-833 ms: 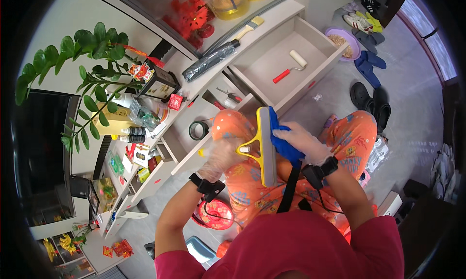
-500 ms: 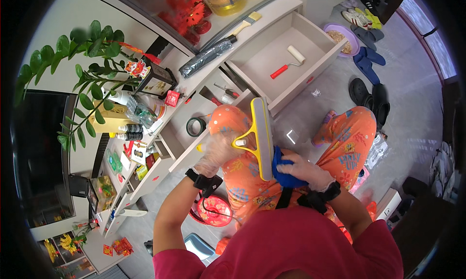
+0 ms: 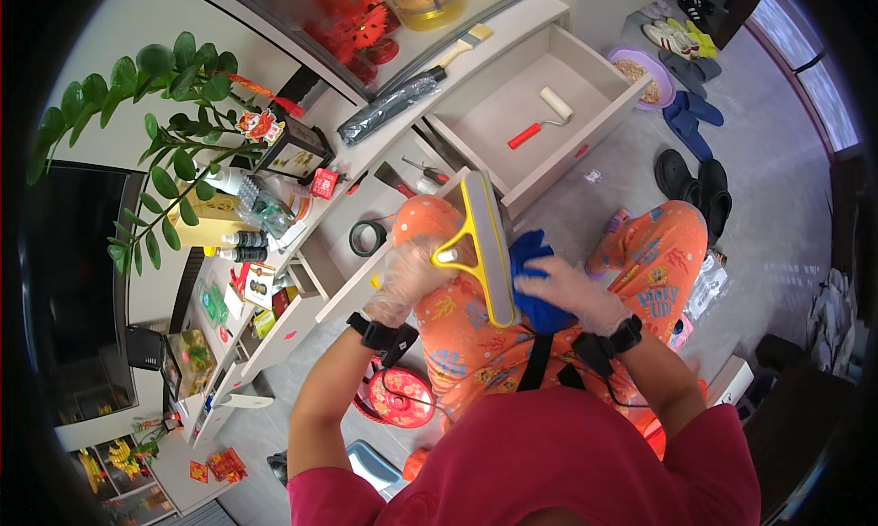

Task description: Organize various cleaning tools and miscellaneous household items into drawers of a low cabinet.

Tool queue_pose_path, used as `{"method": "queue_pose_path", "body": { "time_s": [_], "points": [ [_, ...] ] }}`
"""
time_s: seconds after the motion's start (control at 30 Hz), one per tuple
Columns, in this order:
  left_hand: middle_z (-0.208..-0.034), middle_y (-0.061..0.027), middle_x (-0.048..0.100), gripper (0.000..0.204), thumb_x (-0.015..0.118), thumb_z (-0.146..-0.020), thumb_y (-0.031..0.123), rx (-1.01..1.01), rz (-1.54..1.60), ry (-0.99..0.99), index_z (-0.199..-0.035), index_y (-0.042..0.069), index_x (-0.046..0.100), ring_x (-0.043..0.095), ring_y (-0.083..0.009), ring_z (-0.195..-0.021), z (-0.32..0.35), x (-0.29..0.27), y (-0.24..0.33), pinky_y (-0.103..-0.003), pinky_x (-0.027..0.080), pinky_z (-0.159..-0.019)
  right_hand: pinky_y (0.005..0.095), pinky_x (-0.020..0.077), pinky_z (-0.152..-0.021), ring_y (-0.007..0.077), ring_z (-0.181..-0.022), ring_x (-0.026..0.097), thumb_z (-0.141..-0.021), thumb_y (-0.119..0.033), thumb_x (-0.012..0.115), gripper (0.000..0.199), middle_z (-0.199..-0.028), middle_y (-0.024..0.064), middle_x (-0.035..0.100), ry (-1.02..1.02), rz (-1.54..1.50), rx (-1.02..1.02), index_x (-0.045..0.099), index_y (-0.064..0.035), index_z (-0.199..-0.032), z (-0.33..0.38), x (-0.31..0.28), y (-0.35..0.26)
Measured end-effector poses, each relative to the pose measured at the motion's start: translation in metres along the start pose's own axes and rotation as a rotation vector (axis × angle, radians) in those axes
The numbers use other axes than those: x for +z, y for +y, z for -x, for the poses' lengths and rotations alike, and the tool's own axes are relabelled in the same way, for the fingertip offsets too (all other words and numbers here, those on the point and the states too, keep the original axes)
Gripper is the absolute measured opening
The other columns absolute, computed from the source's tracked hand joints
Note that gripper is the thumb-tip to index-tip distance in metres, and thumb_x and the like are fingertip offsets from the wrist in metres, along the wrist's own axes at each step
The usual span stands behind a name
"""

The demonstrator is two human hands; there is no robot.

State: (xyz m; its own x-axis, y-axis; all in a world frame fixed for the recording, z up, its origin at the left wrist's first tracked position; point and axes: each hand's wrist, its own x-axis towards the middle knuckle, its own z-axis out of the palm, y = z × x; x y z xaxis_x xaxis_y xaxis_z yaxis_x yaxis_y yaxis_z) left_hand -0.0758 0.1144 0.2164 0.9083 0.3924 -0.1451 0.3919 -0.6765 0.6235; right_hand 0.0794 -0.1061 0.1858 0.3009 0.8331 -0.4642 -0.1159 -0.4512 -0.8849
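Observation:
A yellow squeegee [image 3: 491, 250] with a long grey head lies across my lap, its head tilted upright between my two hands. My left hand [image 3: 416, 272], in a clear plastic glove, is closed around its yellow handle. In my right hand [image 3: 578, 293], gloved the same way, is a bunched blue cloth [image 3: 540, 284]. The cloth sits against or just beside the right side of the squeegee head, its fingers-like folds sticking up. Part of the handle is hidden by my left hand.
An open drawer [image 3: 498, 114] ahead holds a small paint roller [image 3: 540, 119] with a red handle. Beside it, a lower drawer [image 3: 329, 238] holds black tape [image 3: 368, 238]. A brush [image 3: 465, 43] and a wrapped umbrella [image 3: 389, 112] lie on the cabinet. Several shoes [image 3: 692, 123] are at right.
The squeegee has shifted slightly left and up with my left hand. The blue cloth has spread out and shows more above my right hand's fingers.

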Motion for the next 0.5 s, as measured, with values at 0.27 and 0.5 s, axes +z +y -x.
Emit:
{"method": "queue_pose_path", "body": {
  "time_s": [0.27,0.5],
  "points": [
    [-0.075,-0.0125,0.067,0.036,0.069,-0.074,0.044,-0.235,-0.261,-0.046,-0.087,0.01,0.067,0.067,-0.0309,-0.073,-0.009,0.012,0.012,-0.041,0.053,-0.064,0.0371,0.0468,-0.071,0.0329,-0.073,0.06,-0.081,-0.033,0.066,0.036,-0.079,0.0191,0.061,-0.017,0.437,-0.236,0.064,0.0012,-0.09,0.048,-0.018,-0.012],
    [-0.071,-0.016,0.066,0.04,0.066,-0.076,0.046,-0.179,-0.437,-0.042,-0.083,0.006,0.065,0.067,-0.0328,-0.067,-0.021,0.023,0.029,-0.043,0.052,-0.06,0.0327,0.0497,-0.067,0.0255,-0.07,0.065,-0.084,-0.031,0.063,0.036,-0.081,0.0199,0.065,0.176,0.108,-0.101,0.064,0.001,-0.101,0.043,-0.034,-0.077]
  ]
}}
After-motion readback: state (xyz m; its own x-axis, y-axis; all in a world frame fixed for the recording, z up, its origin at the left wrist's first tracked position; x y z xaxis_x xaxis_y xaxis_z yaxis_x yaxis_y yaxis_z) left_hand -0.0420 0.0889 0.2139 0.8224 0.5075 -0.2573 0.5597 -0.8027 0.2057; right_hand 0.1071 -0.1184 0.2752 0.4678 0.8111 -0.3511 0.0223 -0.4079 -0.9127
